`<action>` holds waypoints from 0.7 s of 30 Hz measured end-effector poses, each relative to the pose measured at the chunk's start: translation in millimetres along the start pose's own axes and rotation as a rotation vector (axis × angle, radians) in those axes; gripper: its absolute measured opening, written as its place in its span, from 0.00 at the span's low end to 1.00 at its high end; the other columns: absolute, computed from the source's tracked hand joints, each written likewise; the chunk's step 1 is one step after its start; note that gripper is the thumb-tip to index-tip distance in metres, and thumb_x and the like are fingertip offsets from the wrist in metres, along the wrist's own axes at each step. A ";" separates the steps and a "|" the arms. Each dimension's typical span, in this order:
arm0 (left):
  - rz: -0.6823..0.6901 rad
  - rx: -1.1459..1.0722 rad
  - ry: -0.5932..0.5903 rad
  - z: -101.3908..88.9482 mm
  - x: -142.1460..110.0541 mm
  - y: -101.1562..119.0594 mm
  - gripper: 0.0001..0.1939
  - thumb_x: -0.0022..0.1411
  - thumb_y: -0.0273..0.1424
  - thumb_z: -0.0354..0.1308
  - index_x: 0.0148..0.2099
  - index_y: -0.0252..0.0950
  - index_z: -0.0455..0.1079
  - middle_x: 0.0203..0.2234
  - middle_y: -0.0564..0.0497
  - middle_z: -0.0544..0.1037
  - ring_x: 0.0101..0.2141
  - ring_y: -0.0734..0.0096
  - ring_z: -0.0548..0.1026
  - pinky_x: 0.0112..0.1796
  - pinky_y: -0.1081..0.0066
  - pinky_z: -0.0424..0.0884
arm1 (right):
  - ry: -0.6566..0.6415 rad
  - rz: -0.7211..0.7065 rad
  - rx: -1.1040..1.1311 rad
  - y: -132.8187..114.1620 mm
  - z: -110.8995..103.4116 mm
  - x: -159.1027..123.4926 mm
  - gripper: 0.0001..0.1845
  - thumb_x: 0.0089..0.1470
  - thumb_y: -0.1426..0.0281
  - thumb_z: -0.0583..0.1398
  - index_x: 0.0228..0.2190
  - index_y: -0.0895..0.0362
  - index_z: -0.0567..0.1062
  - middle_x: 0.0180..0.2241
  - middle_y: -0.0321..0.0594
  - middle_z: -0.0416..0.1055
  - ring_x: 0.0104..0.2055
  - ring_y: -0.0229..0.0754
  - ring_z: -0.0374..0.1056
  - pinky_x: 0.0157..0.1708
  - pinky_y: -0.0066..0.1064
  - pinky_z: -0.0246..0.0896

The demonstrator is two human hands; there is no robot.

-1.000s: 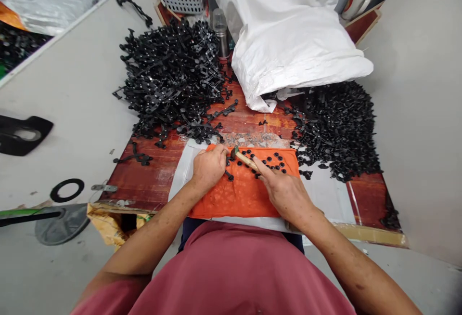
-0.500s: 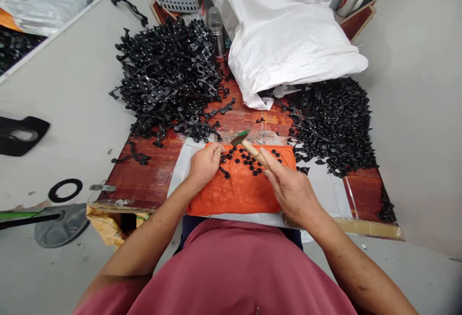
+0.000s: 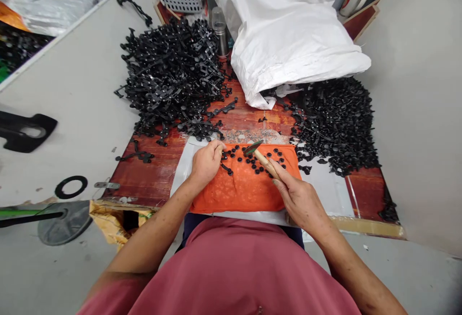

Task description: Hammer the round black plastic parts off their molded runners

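Note:
My right hand grips the wooden handle of a small hammer, whose dark head hangs just above an orange pad. Several small black round caps lie scattered on the pad's far half. My left hand rests at the pad's far left corner, fingers pinched on a black strap piece lying on the pad. The hammer head is to the right of that piece.
A big heap of black strap parts lies at the far left of the red wooden board, another black heap at the right. A white sack and a steel flask stand behind. Flat black cutouts lie on the floor at left.
The hammer struck near my left hand, rose, and now sits lifted further right above the caps. My left hand stays on the strap piece.

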State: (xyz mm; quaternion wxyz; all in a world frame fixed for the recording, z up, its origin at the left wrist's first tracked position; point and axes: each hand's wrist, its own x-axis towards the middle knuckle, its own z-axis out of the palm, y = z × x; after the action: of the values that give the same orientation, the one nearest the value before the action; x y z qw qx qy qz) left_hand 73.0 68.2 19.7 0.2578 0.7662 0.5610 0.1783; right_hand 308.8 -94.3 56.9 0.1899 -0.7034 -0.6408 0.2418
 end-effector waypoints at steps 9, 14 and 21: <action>0.023 0.090 -0.031 12.3 4.2 1.2 0.16 0.72 0.33 0.46 0.47 0.40 0.76 0.41 0.48 0.84 0.40 0.60 0.80 0.44 0.66 0.70 | -0.004 0.032 -0.031 10.4 8.0 -2.4 0.31 0.69 0.67 0.51 0.70 0.46 0.58 0.43 0.43 0.82 0.43 0.51 0.80 0.41 0.38 0.74; 0.027 0.073 -0.007 11.4 3.7 2.6 0.16 0.72 0.32 0.45 0.46 0.40 0.75 0.40 0.49 0.84 0.40 0.62 0.80 0.43 0.67 0.70 | -0.033 0.038 -0.034 9.9 10.5 -0.3 0.30 0.70 0.67 0.50 0.70 0.49 0.59 0.43 0.45 0.82 0.46 0.52 0.80 0.47 0.41 0.74; 0.045 0.086 -0.009 13.6 3.1 1.0 0.16 0.72 0.32 0.45 0.47 0.39 0.75 0.40 0.48 0.84 0.40 0.62 0.80 0.43 0.67 0.69 | -0.060 0.050 -0.031 8.2 8.3 0.8 0.30 0.70 0.67 0.49 0.71 0.49 0.59 0.45 0.45 0.82 0.46 0.51 0.80 0.47 0.40 0.74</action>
State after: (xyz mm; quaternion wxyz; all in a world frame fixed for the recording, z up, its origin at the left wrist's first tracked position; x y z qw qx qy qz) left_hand 82.5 68.2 9.3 0.2232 0.7897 0.5497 0.1560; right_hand 310.7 -94.8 45.4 0.1536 -0.7143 -0.6323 0.2576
